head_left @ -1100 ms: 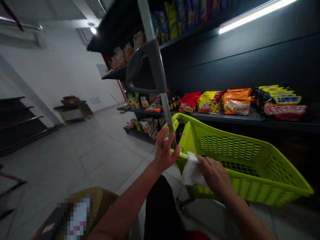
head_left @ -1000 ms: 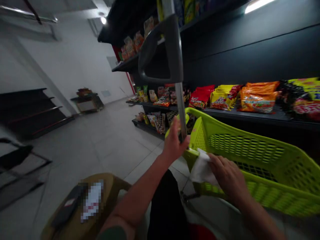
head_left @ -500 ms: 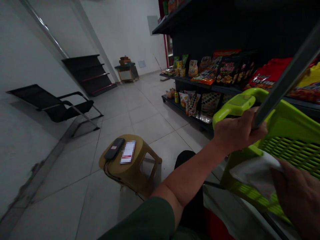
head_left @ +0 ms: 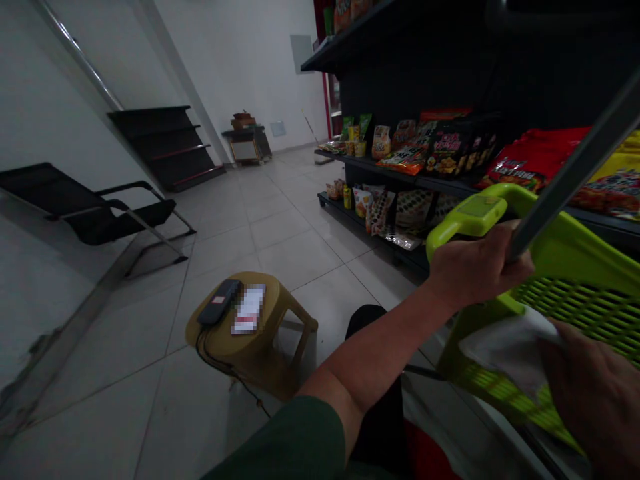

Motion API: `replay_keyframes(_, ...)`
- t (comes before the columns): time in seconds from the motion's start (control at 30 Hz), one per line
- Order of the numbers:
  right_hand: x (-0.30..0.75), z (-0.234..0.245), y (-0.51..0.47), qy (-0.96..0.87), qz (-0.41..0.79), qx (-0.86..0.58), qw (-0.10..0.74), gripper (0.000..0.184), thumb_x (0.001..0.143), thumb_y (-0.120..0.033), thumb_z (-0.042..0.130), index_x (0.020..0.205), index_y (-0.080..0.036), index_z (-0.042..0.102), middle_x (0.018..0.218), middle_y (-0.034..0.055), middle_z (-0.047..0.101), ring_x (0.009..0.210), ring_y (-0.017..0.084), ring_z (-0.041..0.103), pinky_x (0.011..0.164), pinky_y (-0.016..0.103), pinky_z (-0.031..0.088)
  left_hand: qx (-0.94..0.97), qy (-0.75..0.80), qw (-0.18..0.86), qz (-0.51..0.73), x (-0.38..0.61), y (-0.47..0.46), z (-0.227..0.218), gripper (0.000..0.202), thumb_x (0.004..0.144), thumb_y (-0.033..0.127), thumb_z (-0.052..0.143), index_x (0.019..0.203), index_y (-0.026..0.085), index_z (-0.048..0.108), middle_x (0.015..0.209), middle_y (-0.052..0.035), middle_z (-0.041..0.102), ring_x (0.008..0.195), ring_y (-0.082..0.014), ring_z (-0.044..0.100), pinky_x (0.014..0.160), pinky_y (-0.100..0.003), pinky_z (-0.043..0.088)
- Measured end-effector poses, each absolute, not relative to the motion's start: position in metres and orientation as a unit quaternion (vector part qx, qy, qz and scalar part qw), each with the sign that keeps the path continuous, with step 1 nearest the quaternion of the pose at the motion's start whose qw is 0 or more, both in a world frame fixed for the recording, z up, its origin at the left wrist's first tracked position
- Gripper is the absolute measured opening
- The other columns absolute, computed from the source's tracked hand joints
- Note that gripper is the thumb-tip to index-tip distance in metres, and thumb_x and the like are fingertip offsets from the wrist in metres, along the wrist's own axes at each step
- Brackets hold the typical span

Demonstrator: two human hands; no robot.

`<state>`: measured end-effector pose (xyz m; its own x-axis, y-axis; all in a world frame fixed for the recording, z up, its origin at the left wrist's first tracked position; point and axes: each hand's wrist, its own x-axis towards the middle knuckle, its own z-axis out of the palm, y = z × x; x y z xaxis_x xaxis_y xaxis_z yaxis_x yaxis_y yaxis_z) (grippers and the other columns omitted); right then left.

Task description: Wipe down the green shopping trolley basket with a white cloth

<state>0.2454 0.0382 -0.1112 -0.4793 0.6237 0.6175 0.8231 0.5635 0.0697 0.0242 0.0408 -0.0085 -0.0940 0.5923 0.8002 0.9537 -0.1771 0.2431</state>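
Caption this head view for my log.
Left hand grips a green basket; right hand holds a white cloth against it.

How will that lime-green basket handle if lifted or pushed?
The lime-green plastic basket is probably light for its size, since its walls look like thin, perforated mesh. They may flex a little if squeezed. Held at one side by the left hand, it could swing or tip.

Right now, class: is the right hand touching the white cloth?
Touching: the head view shows the right hand lying on the white cloth, at its edge.
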Motion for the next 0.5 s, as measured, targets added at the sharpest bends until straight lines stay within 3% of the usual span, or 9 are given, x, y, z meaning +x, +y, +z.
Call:
replay_keyframes(0.13,0.240,-0.103,0.029,-0.837,-0.174,-0.436,0.281,0.061,0.101,-0.058,0.023,0.123,-0.015,0.061,0.097,0.0149,0.071,0.078,0.030,0.063,0.067,0.039,0.043,-0.642,-0.600,0.202,-0.432,0.024,0.043,-0.013,0.048,0.095,0.039,0.051,0.138,0.017,0.052,0.076,-0.0066,0.076,0.076,-0.0210,0.074,0.067,-0.032,0.049)
replay_keyframes(0.27,0.235,-0.097,0.026,-0.834,-0.159,-0.456,0.268,0.052,0.102,-0.052,0.030,0.121,-0.016,0.062,0.097,0.0136,0.071,0.081,0.028,0.065,0.072,0.038,0.044,-0.665,-0.567,0.199,-0.444,0.019,0.042,-0.012,0.062,0.099,0.053,0.043,0.147,0.015,0.041,0.078,-0.0052,0.076,0.071,-0.0213,0.073,0.063,-0.032,0.050)
replay_keyframes(0.37,0.235,-0.097,0.026,-0.841,-0.151,-0.444,0.270,0.047,0.102,-0.049,0.033,0.120,-0.015,0.061,0.098,0.0125,0.071,0.082,0.026,0.066,0.072,0.036,0.044,-0.684,-0.541,0.203,-0.447,0.014,0.032,-0.004,0.061,0.102,0.050,0.036,0.153,0.017,0.032,0.102,-0.0082,0.076,0.085,-0.0205,0.072,0.083,-0.034,0.052)
replay_keyframes(0.43,0.238,-0.099,0.027,-0.842,-0.153,-0.443,0.266,0.046,0.102,-0.049,0.034,0.121,-0.016,0.061,0.099,0.0125,0.071,0.081,0.026,0.066,0.071,0.036,0.044,-0.677,-0.540,0.220,-0.450,0.014,0.020,0.001,0.059,0.102,0.048,0.037,0.153,0.018,0.032,0.112,-0.0092,0.073,0.104,-0.0223,0.068,0.104,-0.041,0.044)
replay_keyframes(0.5,0.243,-0.102,0.028,-0.842,-0.156,-0.443,0.265,0.047,0.102,-0.051,0.034,0.121,-0.016,0.060,0.100,0.0128,0.071,0.078,0.027,0.065,0.069,0.037,0.045,-0.657,-0.569,0.230,-0.437,0.016,0.010,0.003,0.055,0.101,0.046,0.041,0.148,0.018,0.040,0.117,-0.0090,0.071,0.117,-0.0235,0.062,0.115,-0.046,0.032)
